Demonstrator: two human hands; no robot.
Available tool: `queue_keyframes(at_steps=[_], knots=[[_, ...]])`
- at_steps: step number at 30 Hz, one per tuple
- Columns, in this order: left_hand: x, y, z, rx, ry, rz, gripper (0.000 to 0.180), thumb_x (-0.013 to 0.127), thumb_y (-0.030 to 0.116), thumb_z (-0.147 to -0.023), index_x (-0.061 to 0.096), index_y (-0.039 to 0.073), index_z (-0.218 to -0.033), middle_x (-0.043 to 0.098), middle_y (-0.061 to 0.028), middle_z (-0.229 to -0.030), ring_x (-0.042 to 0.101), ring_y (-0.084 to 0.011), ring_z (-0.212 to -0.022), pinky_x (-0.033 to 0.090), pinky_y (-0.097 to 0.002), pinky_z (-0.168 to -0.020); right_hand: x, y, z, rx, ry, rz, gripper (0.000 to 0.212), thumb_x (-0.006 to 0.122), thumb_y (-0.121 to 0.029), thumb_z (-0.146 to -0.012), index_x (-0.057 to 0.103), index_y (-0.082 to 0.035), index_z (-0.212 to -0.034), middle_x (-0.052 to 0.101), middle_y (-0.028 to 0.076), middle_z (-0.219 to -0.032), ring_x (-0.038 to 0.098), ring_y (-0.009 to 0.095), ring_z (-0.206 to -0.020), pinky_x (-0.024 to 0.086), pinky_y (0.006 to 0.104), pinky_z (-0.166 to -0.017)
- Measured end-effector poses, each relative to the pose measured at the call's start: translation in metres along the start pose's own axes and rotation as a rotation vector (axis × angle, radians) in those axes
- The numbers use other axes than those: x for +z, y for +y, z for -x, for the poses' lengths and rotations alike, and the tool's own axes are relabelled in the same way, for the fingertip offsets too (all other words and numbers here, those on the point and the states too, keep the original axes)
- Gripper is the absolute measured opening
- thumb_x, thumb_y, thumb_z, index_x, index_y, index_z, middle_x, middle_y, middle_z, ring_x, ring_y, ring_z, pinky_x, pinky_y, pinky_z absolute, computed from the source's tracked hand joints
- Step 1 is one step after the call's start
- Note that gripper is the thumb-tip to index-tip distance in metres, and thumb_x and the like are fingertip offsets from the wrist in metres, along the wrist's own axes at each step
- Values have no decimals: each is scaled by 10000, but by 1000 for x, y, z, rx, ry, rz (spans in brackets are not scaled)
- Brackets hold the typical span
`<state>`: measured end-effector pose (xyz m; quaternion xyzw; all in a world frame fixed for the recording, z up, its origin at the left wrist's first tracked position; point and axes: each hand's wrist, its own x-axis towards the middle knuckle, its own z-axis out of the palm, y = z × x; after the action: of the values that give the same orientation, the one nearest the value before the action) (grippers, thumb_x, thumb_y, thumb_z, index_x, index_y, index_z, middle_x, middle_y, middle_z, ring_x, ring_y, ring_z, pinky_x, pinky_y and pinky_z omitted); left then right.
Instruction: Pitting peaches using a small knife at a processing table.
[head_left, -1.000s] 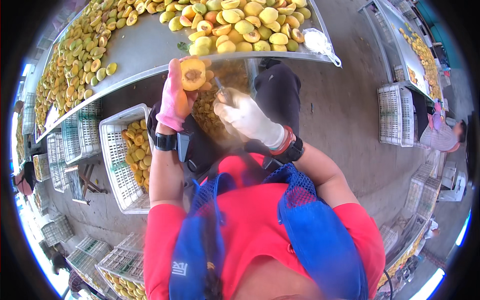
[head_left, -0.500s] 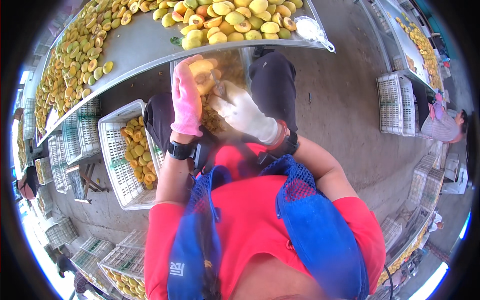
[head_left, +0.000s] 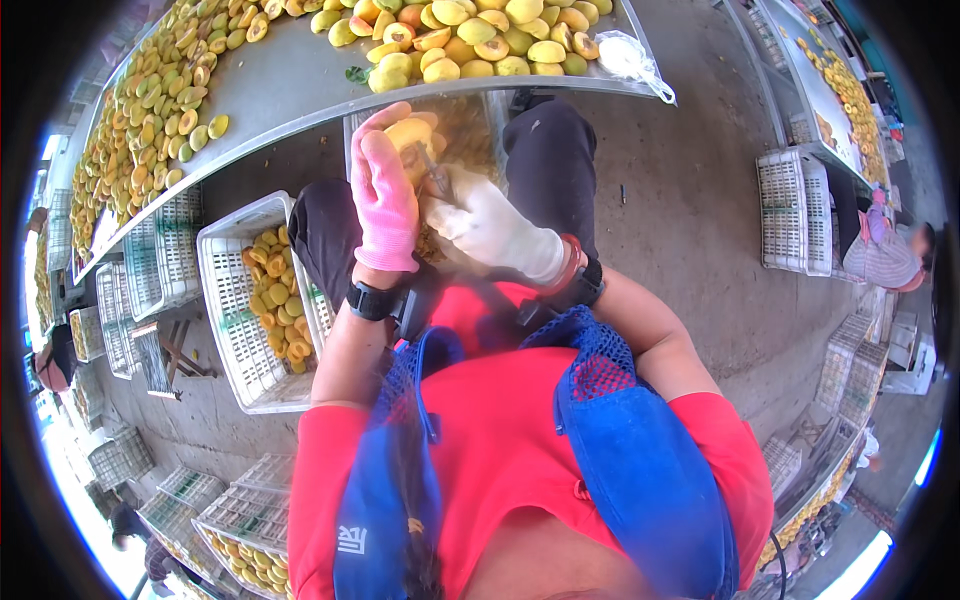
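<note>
In my pink-gloved left hand (head_left: 385,205), a yellow peach half (head_left: 408,132) is held against the palm, partly hidden by the fingers. My right hand (head_left: 500,228), in a white glove, has its fingers closed around a small metal pitting knife (head_left: 434,176). The knife's thin tip meets the cut face of the peach; the exact contact is blurred. Both hands are above a container (head_left: 478,112) between my knees, with brownish bits in it, mostly covered by my hands.
A metal table (head_left: 290,88) ahead carries heaps of peach halves (head_left: 455,45) and a white plastic bag (head_left: 625,57). Beside my left leg stands a white crate (head_left: 225,335) partly filled with peach halves. Another person (head_left: 885,250) sits far right by stacked white crates (head_left: 790,210).
My left hand has turned with the peach half, so less of its cut face shows. The right hand stays close with the knife at the fruit. The view has shifted slightly.
</note>
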<state>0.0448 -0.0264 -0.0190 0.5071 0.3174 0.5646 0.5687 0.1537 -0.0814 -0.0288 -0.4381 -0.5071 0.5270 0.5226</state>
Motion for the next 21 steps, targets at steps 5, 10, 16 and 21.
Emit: queue_keyframes(at_steps=[5, 10, 16, 21], knots=[[-2, -7, 2, 22, -7, 23, 595, 425, 539, -1001, 484, 18, -1282, 643, -159, -1122, 629, -203, -924, 516, -321, -821, -1, 7, 1, -196, 48, 303, 146, 542, -116, -958, 563, 24, -995, 604, 73, -772, 607, 167, -727, 494, 342, -648], [-1, -7, 3, 72, -19, 30, 577, 439, 531, -999, 488, 24, -1270, 645, -166, -1117, 636, -211, -913, 520, -324, -818, -8, 7, -3, 73, -141, -52, 198, 584, -118, -909, 530, 15, -1044, 618, 147, -745, 622, 224, -597, 491, 358, -554], [-3, -7, 3, 43, -17, 42, 557, 456, 518, -998, 496, 28, -1259, 655, -170, -1089, 643, -213, -892, 526, -328, -806, 0, -3, 0, -140, -48, 266, 59, 520, -99, -944, 501, -42, -949, 545, 65, -639, 531, 142, -474, 413, 289, -426], [-5, -9, 3, 25, 26, 27, 546, 468, 511, -996, 507, 26, -1246, 661, -168, -1077, 646, -212, -884, 527, -328, -800, -3, 4, -6, -206, -88, 191, 85, 495, -101, -963, 458, -86, -888, 487, 16, -612, 471, 99, -441, 352, 250, -386]])
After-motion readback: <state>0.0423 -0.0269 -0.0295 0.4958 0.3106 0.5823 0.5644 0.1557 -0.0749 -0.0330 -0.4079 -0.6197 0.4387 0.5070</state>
